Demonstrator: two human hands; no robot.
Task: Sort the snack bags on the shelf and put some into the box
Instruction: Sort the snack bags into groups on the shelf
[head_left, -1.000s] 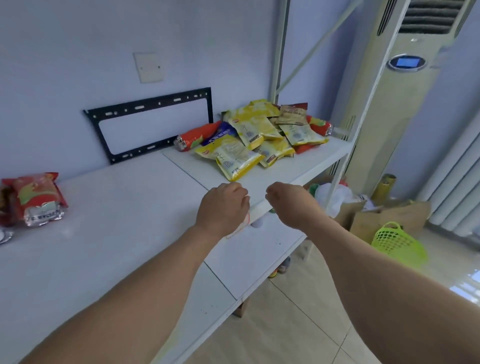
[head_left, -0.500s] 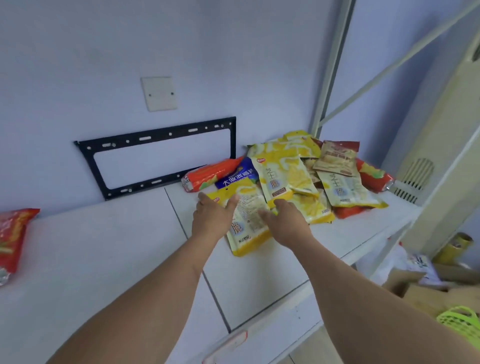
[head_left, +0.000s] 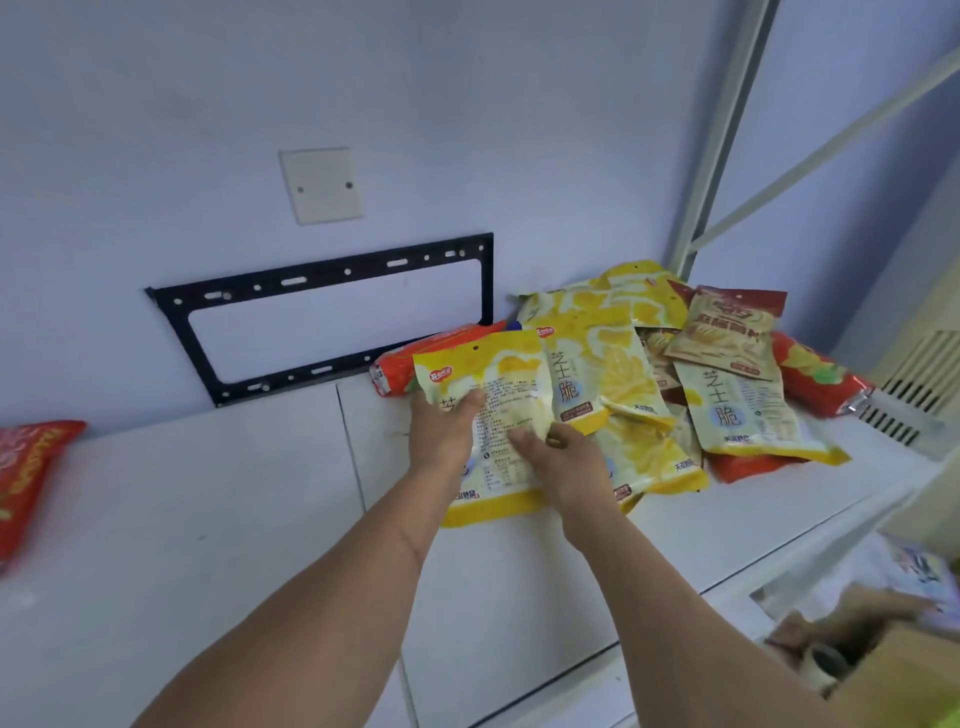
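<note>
At the far left edge of the frame a red snack bag (head_left: 26, 478) lies alone on the white shelf (head_left: 208, 519), well apart from the rest, maybe set there as its own sort. Up on the wall a black metal frame (head_left: 332, 317) hangs under a pale wall plate (head_left: 321, 185). In the middle, the left hand (head_left: 441, 434) grips the left side of a yellow snack bag (head_left: 493, 415), thumb curled over its front. Just beside it the right hand (head_left: 563, 462) pinches the same bag lower down on its right side. Both grips are closed on this one bag, so it tilts up off the shelf, likely so it can come away from the pile. To the right sits the pile of snack bags (head_left: 675, 374), yellow, brown and red ones lying on top of each other. In the lower right corner, under the shelf edge, a brown box (head_left: 904, 670) shows, blurry. That may be where some bags go
</note>
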